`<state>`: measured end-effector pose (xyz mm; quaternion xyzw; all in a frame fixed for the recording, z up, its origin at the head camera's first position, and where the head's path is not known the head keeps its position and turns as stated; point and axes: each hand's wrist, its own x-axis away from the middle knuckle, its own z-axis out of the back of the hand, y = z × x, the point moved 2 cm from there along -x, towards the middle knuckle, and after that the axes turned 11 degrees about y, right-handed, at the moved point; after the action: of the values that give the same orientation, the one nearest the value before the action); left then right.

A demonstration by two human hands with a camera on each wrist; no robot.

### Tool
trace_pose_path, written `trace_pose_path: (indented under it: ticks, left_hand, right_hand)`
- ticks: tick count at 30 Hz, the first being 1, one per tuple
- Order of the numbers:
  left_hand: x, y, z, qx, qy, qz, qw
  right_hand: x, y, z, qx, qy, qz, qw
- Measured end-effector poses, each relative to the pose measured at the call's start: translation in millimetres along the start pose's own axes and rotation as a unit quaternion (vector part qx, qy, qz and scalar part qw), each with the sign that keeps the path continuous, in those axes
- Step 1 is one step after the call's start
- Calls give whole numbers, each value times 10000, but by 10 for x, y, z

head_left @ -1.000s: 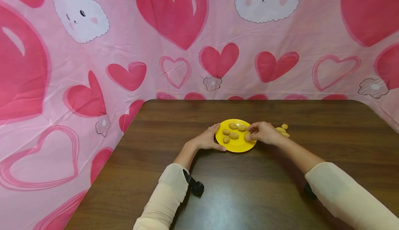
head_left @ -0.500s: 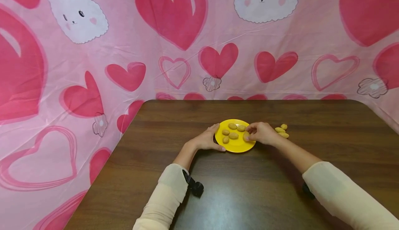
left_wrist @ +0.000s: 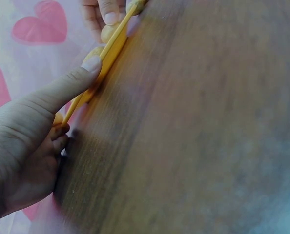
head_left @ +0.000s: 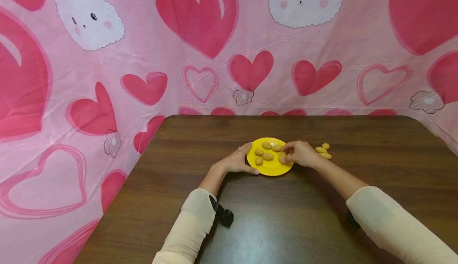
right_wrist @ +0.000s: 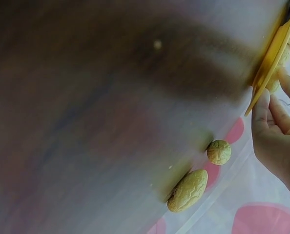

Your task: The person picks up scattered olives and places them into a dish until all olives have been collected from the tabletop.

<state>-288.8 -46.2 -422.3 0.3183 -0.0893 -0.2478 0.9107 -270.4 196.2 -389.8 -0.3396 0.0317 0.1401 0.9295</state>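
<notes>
A round yellow plate (head_left: 273, 170) lies on the table with several small potatoes (head_left: 267, 156) on it, oval and brownish-yellow. At the plate's left side my left hand (head_left: 234, 160) grips the rim, its thumb (left_wrist: 79, 80) on the near edge and its fingers round the far edge. Over the right side, my right hand (head_left: 302, 153) pinches a potato (head_left: 282, 157) between thumb and fingers. That potato is at the plate's surface, partly covered by the fingers. The right wrist view also shows this hand (right_wrist: 281, 131) close against the plate's edge.
Right of the plate, behind the right wrist, lie 3 loose potatoes (head_left: 325, 156) on the brown wooden table (head_left: 286, 216). Two of them, a longer potato (right_wrist: 188, 191) and a rounder potato (right_wrist: 218, 152), appear in the right wrist view. A pink heart-patterned cloth (head_left: 200, 25) hangs behind.
Almost nothing differs. Both hands keep their places at the plate, and the potatoes stay where they were; the head view has shifted very slightly.
</notes>
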Motion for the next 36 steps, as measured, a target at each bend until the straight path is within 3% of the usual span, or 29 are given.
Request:
trace_pose_path:
  ticks: [22, 36]
  left_hand:
    - [9, 6, 1, 73, 30, 29, 10000]
    - [13, 4, -3, 55, 65, -27, 10000]
  right_hand:
    - [6, 21, 94, -100, -106, 23, 9999]
    - [81, 142, 340, -379, 96, -475, 9981]
